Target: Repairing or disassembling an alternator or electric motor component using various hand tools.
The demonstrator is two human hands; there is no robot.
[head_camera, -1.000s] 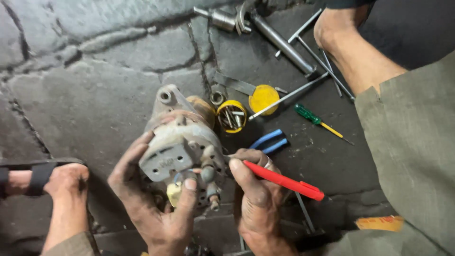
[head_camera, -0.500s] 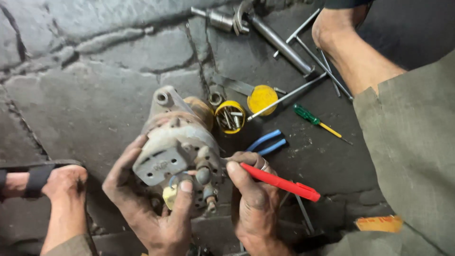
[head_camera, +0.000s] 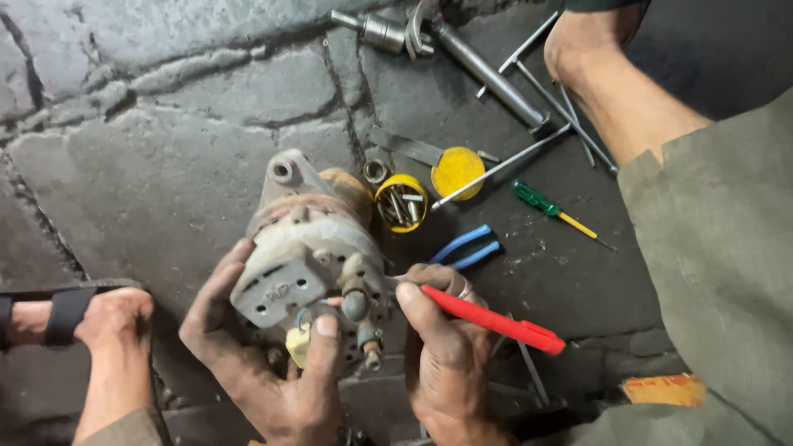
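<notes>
A worn grey alternator (head_camera: 306,248) stands on the stone floor at the centre of the head view. My left hand (head_camera: 264,363) cups it from below and the left, with the thumb pressed on its rear end by a small yellow part (head_camera: 296,345). My right hand (head_camera: 450,355) grips a red-handled screwdriver (head_camera: 496,322), whose tip points left at the alternator's rear terminals. The tip itself is hidden behind my fingers.
A yellow cap (head_camera: 401,202) holding several screws and its yellow lid (head_camera: 458,171) lie behind the alternator. Blue-handled pliers (head_camera: 464,248), a green screwdriver (head_camera: 549,206), a socket wrench (head_camera: 462,49) and metal rods (head_camera: 529,149) lie around. My sandalled foot (head_camera: 74,318) is left, my other foot (head_camera: 595,58) top right.
My left hand has tilted the alternator slightly and shifted its thumb on the rear end. The screwdriver in my right hand has moved a little lower and closer to the terminals.
</notes>
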